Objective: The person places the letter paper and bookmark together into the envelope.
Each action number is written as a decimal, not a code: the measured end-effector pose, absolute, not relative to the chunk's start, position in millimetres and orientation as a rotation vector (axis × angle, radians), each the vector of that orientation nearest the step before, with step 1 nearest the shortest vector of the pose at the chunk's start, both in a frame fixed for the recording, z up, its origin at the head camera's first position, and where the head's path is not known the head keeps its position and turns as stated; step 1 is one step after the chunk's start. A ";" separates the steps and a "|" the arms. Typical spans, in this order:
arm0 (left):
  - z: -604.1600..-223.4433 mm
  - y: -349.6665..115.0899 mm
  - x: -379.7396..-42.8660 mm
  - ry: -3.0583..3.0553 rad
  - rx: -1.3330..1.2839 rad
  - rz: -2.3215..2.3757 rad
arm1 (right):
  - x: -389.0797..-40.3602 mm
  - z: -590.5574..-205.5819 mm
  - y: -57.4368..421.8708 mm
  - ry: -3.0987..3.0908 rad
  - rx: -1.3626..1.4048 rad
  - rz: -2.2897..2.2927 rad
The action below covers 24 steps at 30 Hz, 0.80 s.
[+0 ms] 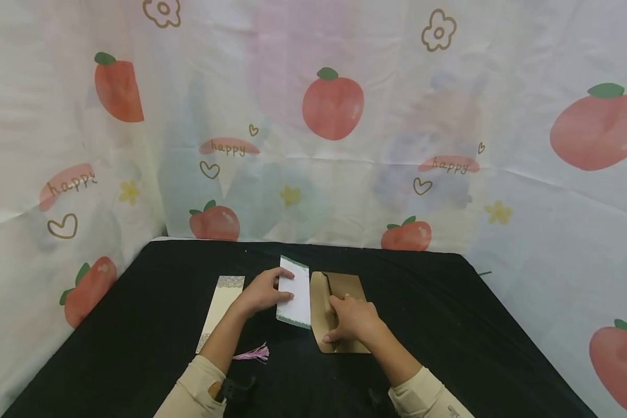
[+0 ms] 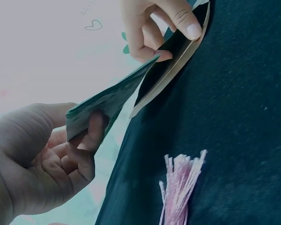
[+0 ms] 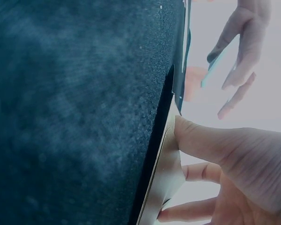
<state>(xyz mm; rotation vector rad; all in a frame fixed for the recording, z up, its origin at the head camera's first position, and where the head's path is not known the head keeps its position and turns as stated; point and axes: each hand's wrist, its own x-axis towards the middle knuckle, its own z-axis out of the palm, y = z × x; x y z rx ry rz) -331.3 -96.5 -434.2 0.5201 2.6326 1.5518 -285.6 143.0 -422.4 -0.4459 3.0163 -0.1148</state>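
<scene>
My left hand (image 1: 261, 291) pinches a white card (image 1: 299, 299) with green patterned edges between thumb and fingers. In the left wrist view the card (image 2: 119, 93) is tilted, its far end close to the mouth of a brown paper envelope (image 2: 171, 75). On the table the envelope (image 1: 347, 284) lies with its flap unfolded toward the card. My right hand (image 1: 355, 319) grips the envelope at its mouth, thumb on the flap and fingers at the opening edge. The right wrist view shows the thumb on the envelope (image 3: 166, 164); the envelope's inside is mostly hidden there.
A long cream bookmark (image 1: 220, 296) with patterned ends lies left of the card, partly under my left forearm. A pink tassel (image 1: 256, 353) lies near its lower end. Black cloth (image 1: 428, 302) covers the table, and a printed curtain (image 1: 334, 174) stands behind it.
</scene>
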 end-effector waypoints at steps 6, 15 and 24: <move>-437.8 -92.4 -331.6 2.627 0.479 1.555 | -285.3 -422.0 142.4 3.022 -0.448 -0.118; -437.7 -85.8 -329.6 2.535 0.471 1.628 | -284.7 -420.5 143.1 3.021 -0.459 -0.115; -441.2 -80.0 -326.8 2.507 0.500 1.660 | -285.3 -421.5 143.5 3.019 -0.463 -0.101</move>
